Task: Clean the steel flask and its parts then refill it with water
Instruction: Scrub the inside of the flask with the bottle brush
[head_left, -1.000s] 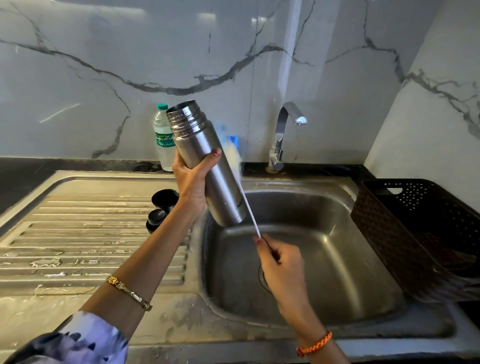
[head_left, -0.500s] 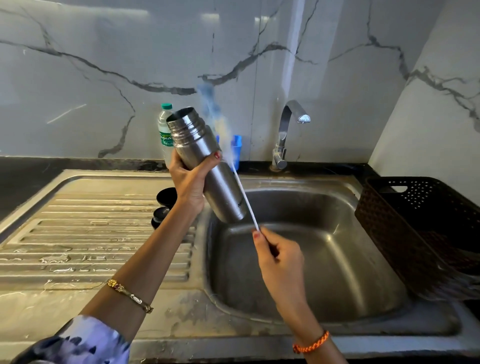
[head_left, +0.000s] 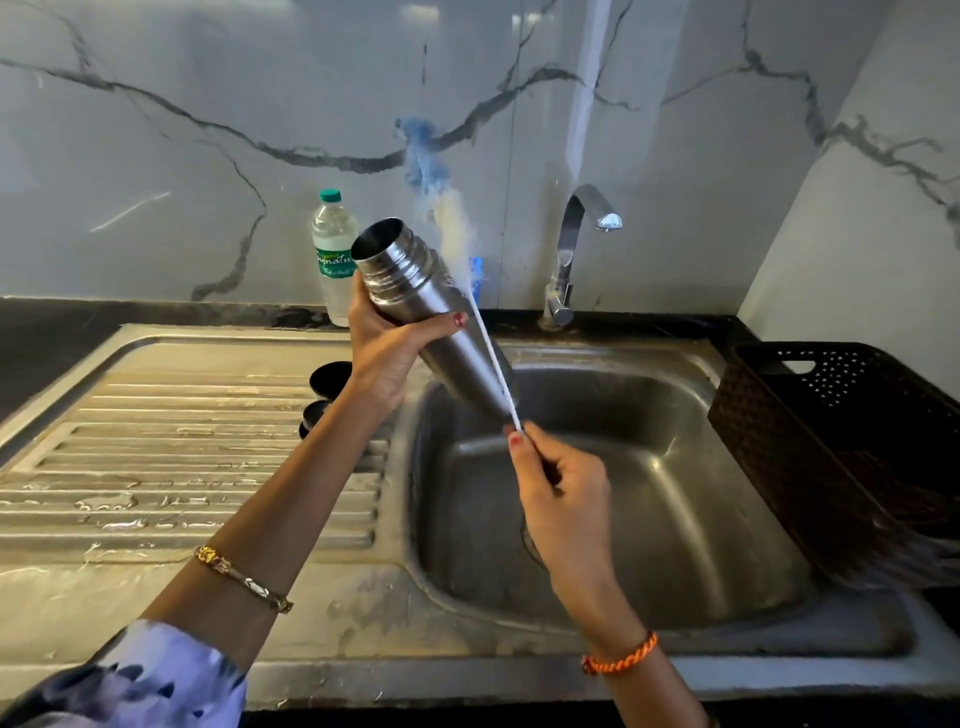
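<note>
**Brush lifted clear of the flask mouth**

A steel sink unit with a ribbed drainer runs along a marble-patterned wall, set into a dark worktop (head_left: 57, 338). The left hand (head_left: 387, 353) holds the flask (head_left: 431, 317) over the near-left corner of the basin (head_left: 649, 499), fingers and thumb wrapped around its upper body, mouth open and tilted up toward the wall. The right hand (head_left: 558, 493) pinches the thin white handle of the brush (head_left: 441, 208), fingers clamped on its lower end.

A second ago the brush head sat low behind the flask, close to the worktop's back edge. Half a second ago it was rising beside the neck. Now its blurred blue-and-white bristles stand well above the mouth against the wall, while the handle slants down across the flask's right side. The flask has tipped a little further, so the dark inside of the mouth shows more.

I judge this as lining up: the head is high enough to be turned down into the opening, so the inside scrub has not yet begun. The tap (head_left: 582, 244) shows no stream, so rinsing and refilling still lie ahead.

Two black parts, the cap (head_left: 330, 376) and the stopper (head_left: 314, 415), rest on the drainer at its basin-side edge, partly behind the left wrist. A water bottle (head_left: 332, 254) stands at the back edge, and a dark basket (head_left: 841, 447) sits on the right rim of the sink
</note>
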